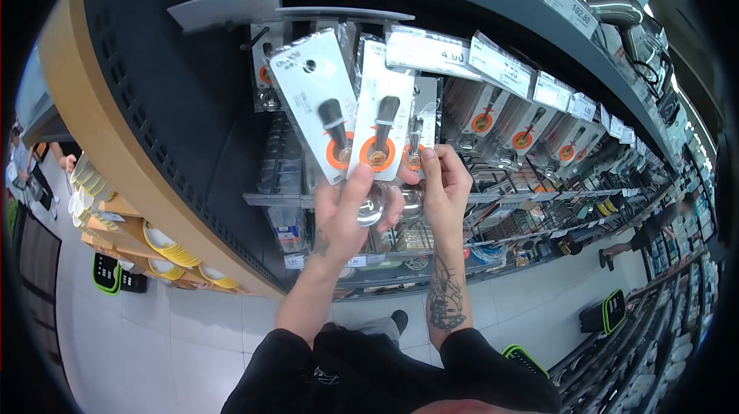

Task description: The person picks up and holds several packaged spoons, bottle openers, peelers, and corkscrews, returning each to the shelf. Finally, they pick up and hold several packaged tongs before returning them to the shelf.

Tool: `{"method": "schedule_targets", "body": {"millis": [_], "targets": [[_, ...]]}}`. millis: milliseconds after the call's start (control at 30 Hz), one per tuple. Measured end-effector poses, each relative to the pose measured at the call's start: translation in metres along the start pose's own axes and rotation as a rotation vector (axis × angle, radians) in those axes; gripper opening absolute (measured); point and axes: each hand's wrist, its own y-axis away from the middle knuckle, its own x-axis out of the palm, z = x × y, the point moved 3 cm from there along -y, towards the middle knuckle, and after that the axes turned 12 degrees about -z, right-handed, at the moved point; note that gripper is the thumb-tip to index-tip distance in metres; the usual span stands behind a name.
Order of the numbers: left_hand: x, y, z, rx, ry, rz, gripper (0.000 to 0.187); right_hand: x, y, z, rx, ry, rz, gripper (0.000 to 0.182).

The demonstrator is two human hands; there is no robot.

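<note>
My left hand point(344, 217) is closed around the lower ends of two white carded packs, thumb across the front. The left pack point(302, 75) tilts to the left; the middle pack point(377, 79) stands nearly upright beside it. Each card pictures a dark-handled utensil over an orange ring, and a clear rounded plastic bulge point(371, 212) shows low down near my fingers. With thumb and fingers, my right hand point(446, 187) pinches the lower edge of a third, greyer pack point(425, 117), partly covered by the middle one. The exact utensil inside is unclear.
Price tags point(431, 52) run along the dark shelf rail, with more carded packs point(485, 117) hanging on hooks to the right. Yellow-rimmed bowls point(165, 244) sit on the wooden shelving at left. Black-and-green baskets point(604, 314) are on the floor, and other people point(31, 175) are farther away.
</note>
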Motion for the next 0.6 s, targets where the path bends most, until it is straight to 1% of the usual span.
{"method": "schedule_targets", "body": {"millis": [100, 133, 233, 267, 333, 433, 500, 600], "targets": [[0.007, 0.000, -0.013, -0.014, 0.023, 0.032, 0.040, 0.002, 0.000, 0.015, -0.027, 0.014, 0.019, 0.019], [0.012, 0.001, -0.019, -0.020, 0.012, -0.010, 0.042, 0.003, -0.002, 0.016, -0.053, 0.013, 0.034, 0.019], [0.018, 0.003, -0.028, -0.066, 0.036, 0.009, 0.045, 0.010, -0.008, 0.022, -0.093, 0.010, 0.001, 0.021], [0.023, 0.002, -0.031, -0.068, 0.042, -0.016, 0.047, 0.012, -0.010, 0.024, -0.091, 0.008, 0.002, 0.021], [0.019, 0.000, -0.031, -0.074, 0.064, -0.016, 0.047, 0.015, -0.015, 0.025, -0.017, 0.036, -0.009, 0.022], [0.016, -0.001, -0.027, -0.087, 0.095, -0.007, 0.047, 0.018, -0.022, 0.015, -0.061, -0.003, -0.028, 0.024], [0.018, 0.001, -0.029, -0.094, 0.107, -0.009, 0.047, 0.019, -0.024, 0.013, -0.051, -0.002, -0.025, 0.023], [0.025, 0.002, -0.032, -0.083, 0.117, -0.076, 0.049, 0.022, -0.030, 0.006, -0.057, 0.039, -0.032, 0.023]]}}
